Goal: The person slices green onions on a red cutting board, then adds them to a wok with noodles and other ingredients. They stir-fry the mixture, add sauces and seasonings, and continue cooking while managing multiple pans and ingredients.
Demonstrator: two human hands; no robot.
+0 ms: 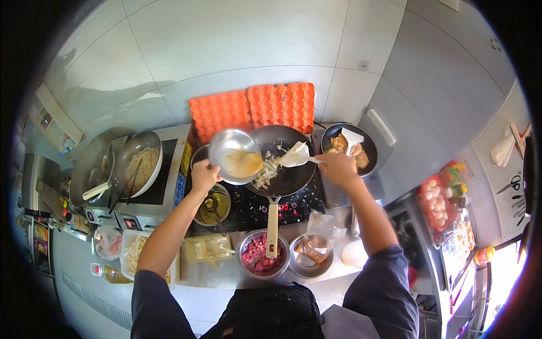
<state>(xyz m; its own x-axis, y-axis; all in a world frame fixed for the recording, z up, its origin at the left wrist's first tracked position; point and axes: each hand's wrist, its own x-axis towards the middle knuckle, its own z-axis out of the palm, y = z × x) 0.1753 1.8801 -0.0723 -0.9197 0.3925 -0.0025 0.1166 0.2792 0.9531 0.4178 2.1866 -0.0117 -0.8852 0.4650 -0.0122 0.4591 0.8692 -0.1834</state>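
My left hand (204, 176) grips the rim of a steel bowl (228, 142), which is tilted over the left side of a black wok (290, 183). Cloudy yellowish liquid (245, 162) lies in the bowl's lower side. My right hand (340, 168) holds the handle of a white spatula (295, 156), its blade inside the wok. Chopped pale and green food (266, 173) is gathered at the wok's left, partly hidden by the bowl. The wok stands on a black induction hob (305, 207) strewn with bits; its pale handle (272, 224) points towards me.
To the right, a small frying pan (372, 161) holds browned pieces and another white spatula (352, 137). Raw red meat (256, 254) fills a steel bowl below the wok handle. An oil pot (224, 212) sits left; a noodle wok (157, 171) stands beyond. Orange egg trays (281, 106) lean behind.
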